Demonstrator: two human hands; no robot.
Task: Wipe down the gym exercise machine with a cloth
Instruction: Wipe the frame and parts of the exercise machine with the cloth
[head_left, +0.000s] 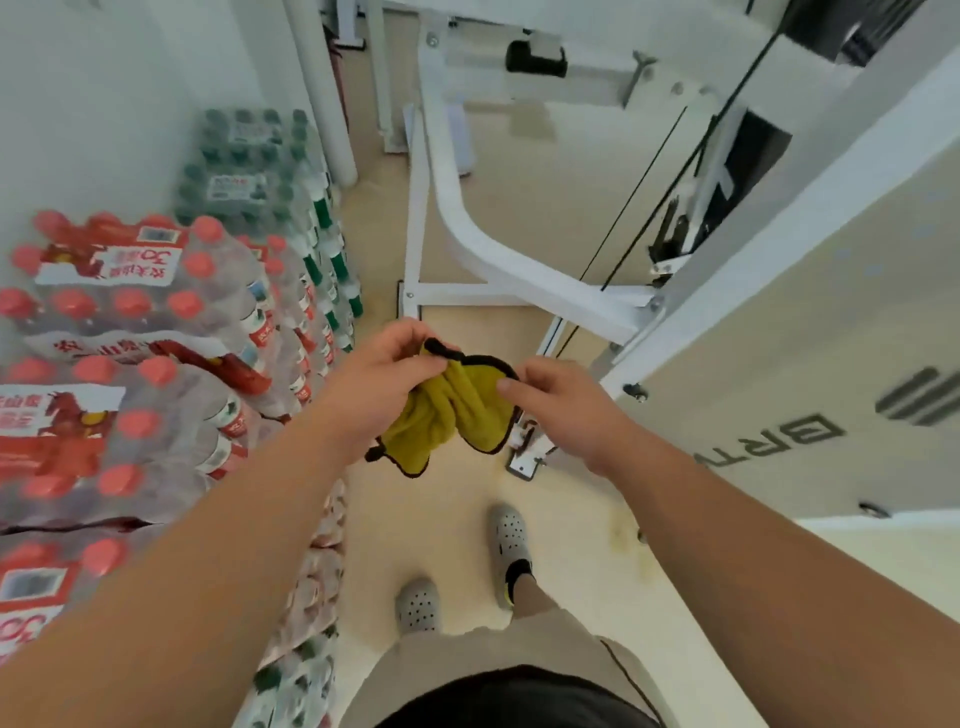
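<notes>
Closest in, beige shorts (493, 660) and two grey perforated clogs (418, 605) stand on a pale, smooth floor (457, 519). The floor runs ahead as a narrow bare strip, hemmed on the left by stacked bottle packs and on the right by the machine.

Above the clogs both bare forearms reach forward and meet at a cloth (447, 415). It is yellow, plush and crumpled, with a dark stitched border, and it hangs in the air clear of the machine. The left hand (384, 379) has its fingers curled round the bunched upper part. The right hand (561, 410) pinches the cloth's right edge between thumb and fingertips.

Left of the arms, red-capped packs (130, 364) in glossy shrink-wrap rise in tiers, their side forming the strip's left edge. Green-capped packs (260, 171) sit beyond them against a white wall.

On the right, the machine (483, 249) has white painted steel bars, one curving down to a bolted joint, and a small foot plate (524, 462) just beside the cloth. A flat cream panel (779, 364) with grey lettering faces the strip. Thin black cables (639, 192) run slantwise behind the bars. Further bare floor shows inside the frame.
</notes>
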